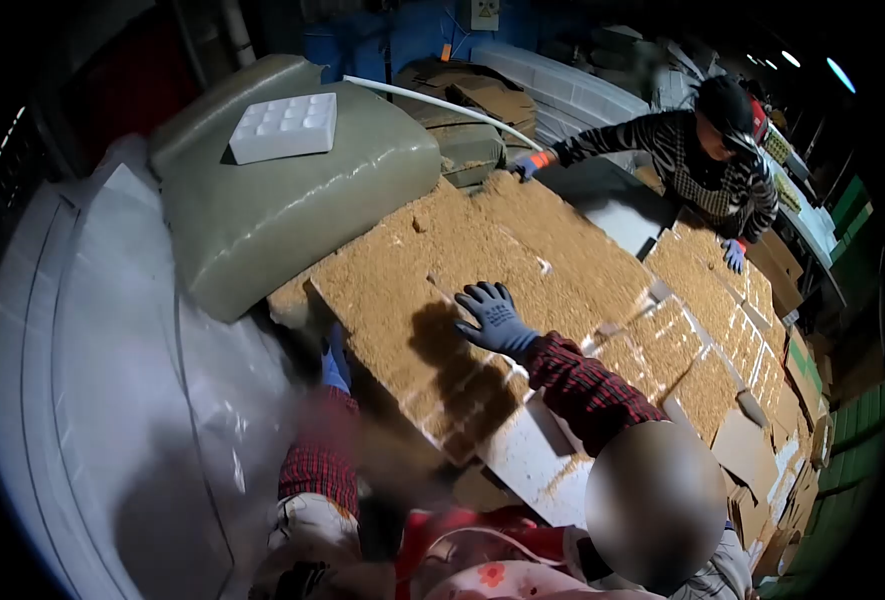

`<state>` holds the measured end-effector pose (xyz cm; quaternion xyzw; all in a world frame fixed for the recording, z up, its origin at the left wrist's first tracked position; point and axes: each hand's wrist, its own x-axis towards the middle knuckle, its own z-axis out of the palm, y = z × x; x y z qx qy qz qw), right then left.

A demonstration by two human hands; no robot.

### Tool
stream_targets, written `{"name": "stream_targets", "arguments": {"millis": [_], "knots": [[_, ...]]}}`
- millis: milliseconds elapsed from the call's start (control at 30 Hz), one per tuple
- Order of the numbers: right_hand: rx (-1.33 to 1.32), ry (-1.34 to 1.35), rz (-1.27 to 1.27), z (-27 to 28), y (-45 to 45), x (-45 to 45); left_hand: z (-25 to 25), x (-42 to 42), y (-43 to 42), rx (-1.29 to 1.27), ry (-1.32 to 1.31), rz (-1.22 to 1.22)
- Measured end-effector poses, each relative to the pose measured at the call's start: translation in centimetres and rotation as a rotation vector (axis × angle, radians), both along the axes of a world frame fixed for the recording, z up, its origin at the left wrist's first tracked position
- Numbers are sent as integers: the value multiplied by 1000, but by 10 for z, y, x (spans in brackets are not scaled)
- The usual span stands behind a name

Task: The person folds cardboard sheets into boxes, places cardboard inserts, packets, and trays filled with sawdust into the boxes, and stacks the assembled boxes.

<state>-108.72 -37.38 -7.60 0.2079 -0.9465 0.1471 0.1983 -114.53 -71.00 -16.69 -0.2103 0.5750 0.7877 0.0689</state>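
Note:
My right hand (497,318), in a grey-blue glove, is open with its fingers spread over a layer of brown, sawdust-like material (392,265). Whether the palm presses on the layer or hovers just above it, I cannot tell. White ridges of trays (477,388) show through the layer near this hand. My left hand (335,362), in a blue glove, is low at the left edge of the covered trays. Its fingers are mostly hidden, so any grip there cannot be made out.
A large grey-green wrapped bale (312,200) stands at the back left, with a white tray of square cells (284,127) on it. Clear plastic sheeting (122,380) covers the left side. Across the trays, a co-worker (707,150) in gloves reaches over the brown material. Cardboard pieces (744,450) lie at right.

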Motion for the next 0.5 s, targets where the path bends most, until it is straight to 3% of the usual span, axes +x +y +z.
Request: {"name": "stream_targets", "arguments": {"millis": [167, 267, 300, 333, 367, 433, 467, 500], "knots": [[49, -10, -8, -7, -59, -173, 10, -29, 29, 50, 96, -25], [17, -47, 23, -11, -98, -245, -186, -85, -7, 324, 316, -121], [-46, -58, 40, -15, -110, -264, -184, -78, -12, 320, 307, -128], [-37, -268, -3, -23, -115, -285, -169, -68, -6, 168, 269, -118], [-39, -275, -26, -37, -117, -296, -149, -58, 1, 18, 222, -113], [4, -394, -204, -66, -116, -304, -131, -38, 9, -61, 119, -106], [235, -484, -211, -58, -114, -302, -124, -29, 12, -72, 77, -103], [231, -495, -224, -61, -110, -303, -121, -23, 16, -75, 49, -99]]}}
